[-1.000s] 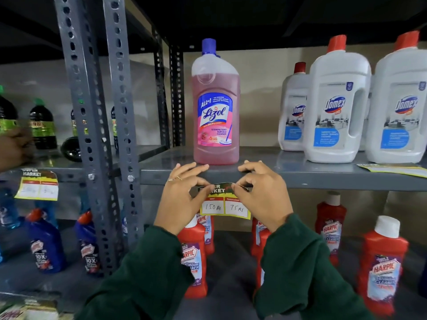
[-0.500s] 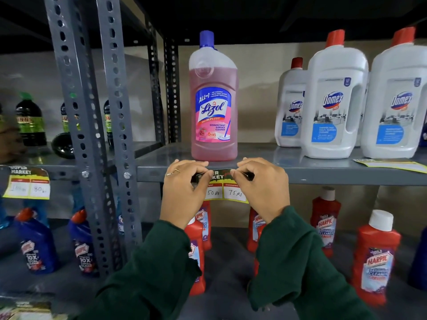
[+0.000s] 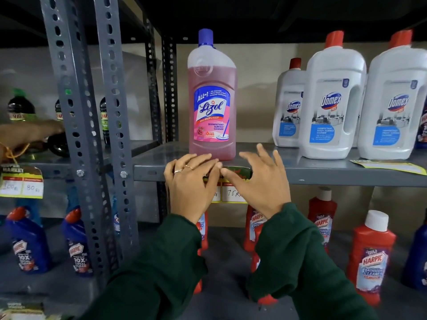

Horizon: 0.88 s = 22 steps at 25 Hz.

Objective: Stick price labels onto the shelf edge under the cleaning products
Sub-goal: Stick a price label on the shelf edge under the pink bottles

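Yellow price label [image 3: 233,191] under both hands' [image 3: 191,188] [image 3: 258,181] flat, spread fingertips.

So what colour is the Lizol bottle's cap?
Blue; the Lizol bottle's cap shows clearly in the head view.

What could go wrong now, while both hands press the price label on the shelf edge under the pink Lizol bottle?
1. The Lizol bottle stands near the front of the shelf edge, just above the left hand and right hand; a raised finger might tip it.
2. Only the top of the price label sits on the edge, the rest hangs below, so it may peel or end up crooked.
3. The spare label sheet overhangs the shelf front and could slide off.
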Available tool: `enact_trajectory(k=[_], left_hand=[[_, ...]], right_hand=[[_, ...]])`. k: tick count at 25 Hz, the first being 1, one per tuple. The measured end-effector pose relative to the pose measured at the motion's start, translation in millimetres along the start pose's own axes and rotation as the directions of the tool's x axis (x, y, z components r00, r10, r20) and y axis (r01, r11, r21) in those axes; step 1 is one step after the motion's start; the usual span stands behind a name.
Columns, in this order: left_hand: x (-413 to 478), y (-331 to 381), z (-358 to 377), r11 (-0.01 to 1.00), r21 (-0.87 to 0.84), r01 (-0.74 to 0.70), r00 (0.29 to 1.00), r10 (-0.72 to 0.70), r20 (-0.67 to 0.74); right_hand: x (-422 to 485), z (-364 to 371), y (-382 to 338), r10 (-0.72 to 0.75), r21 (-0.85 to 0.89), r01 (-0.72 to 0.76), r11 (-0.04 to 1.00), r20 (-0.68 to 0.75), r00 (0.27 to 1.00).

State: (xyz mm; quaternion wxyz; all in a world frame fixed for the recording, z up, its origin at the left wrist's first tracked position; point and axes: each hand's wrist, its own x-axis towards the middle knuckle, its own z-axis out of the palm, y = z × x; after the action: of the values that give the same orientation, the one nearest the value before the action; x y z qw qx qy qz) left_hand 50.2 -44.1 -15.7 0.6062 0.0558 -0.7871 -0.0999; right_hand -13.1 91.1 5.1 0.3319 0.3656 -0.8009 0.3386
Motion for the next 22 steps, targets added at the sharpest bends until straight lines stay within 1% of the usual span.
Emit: enact_trajectory(k=[1, 2, 5, 10, 12, 16, 20, 22], left_hand=[[2, -1, 1, 1.000, 0.011, -0.003, 1.000, 0.003, -0.002], [4, -3, 1, 1.000, 0.022, -0.009, 1.000, 0.009, 0.002], [2, -9, 2, 0.997, 0.060, -0.055, 0.998, 0.055, 0.003], [5, -9, 0, 0.994, 0.070, -0.088, 0.996, 0.088, 0.002], [9, -11, -1, 0.992, 0.048, -0.116, 0.993, 0.115, 0.020], [13, -24, -2, 0.984, -0.041, -0.171, 0.984, 0.173, 0.043], [13, -30, -5, 0.972, -0.138, -0.191, 0.974, 0.205, 0.095], [14, -25, -11, 0.969, -0.200, -0.146, 0.979, 0.171, 0.114]], right_hand=[[1, 1, 1, -0.017, -0.080, 0.016, 0.997, -0.014, 1.000], [1, 4, 2, -0.039, -0.119, 0.032, 0.992, -0.052, 0.998], [-3, 12, 6, -0.124, -0.136, 0.099, 0.986, -0.193, 0.973], [-1, 12, 7, -0.124, -0.055, 0.115, 0.992, -0.234, 0.964], [0, 10, 6, -0.149, -0.019, 0.149, 0.989, -0.243, 0.958], [3, 1, 12, -0.234, 0.037, 0.247, 0.968, -0.210, 0.949], [3, -4, 15, -0.195, 0.104, 0.206, 0.973, -0.106, 0.975], [3, -7, 18, -0.213, 0.115, 0.218, 0.969, -0.058, 0.975]])
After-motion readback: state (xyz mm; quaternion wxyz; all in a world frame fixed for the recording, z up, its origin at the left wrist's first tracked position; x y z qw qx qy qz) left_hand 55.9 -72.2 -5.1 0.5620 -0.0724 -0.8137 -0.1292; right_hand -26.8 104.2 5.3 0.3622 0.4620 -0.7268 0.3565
